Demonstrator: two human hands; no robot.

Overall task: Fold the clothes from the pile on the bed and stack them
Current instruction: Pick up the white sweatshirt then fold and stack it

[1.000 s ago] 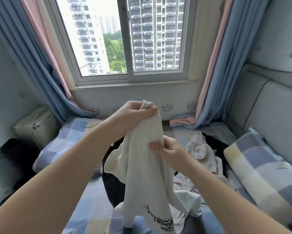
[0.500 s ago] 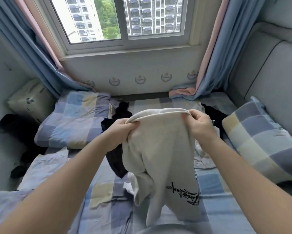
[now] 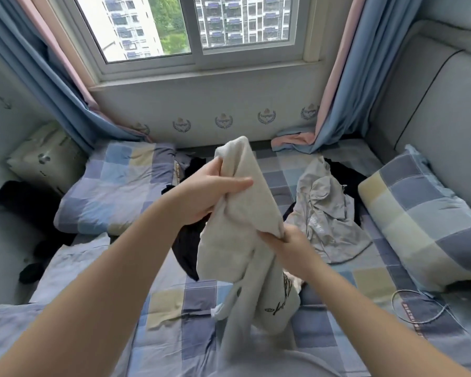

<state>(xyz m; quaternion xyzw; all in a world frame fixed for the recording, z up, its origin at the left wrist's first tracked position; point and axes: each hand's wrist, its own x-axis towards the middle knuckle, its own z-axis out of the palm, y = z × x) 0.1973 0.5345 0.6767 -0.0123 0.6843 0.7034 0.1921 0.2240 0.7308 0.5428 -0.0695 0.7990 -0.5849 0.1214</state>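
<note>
I hold a cream garment [image 3: 245, 240] with black lettering in the air above the checked bed [image 3: 190, 317]. My left hand [image 3: 207, 194] grips its upper edge near the top. Lower and to the right, my right hand [image 3: 286, 246] pinches a fold of the same garment, whose lower part hangs down toward my lap. Behind it on the bed lie a crumpled grey garment [image 3: 324, 213] and black clothes [image 3: 188, 243], partly hidden by the cream one.
A checked pillow [image 3: 424, 221] lies at the right against the grey headboard [image 3: 432, 104]. Another checked pillow [image 3: 114, 186] and a pale cushion [image 3: 44, 156] sit at the left. A cable [image 3: 419, 308] loops on the bed at the right. Curtains [image 3: 351, 91] frame the window.
My hands held the garment's top edge spread level between them. Now the left hand is higher and the right has dropped lower, so the cloth hangs bunched. The camera tilted down.
</note>
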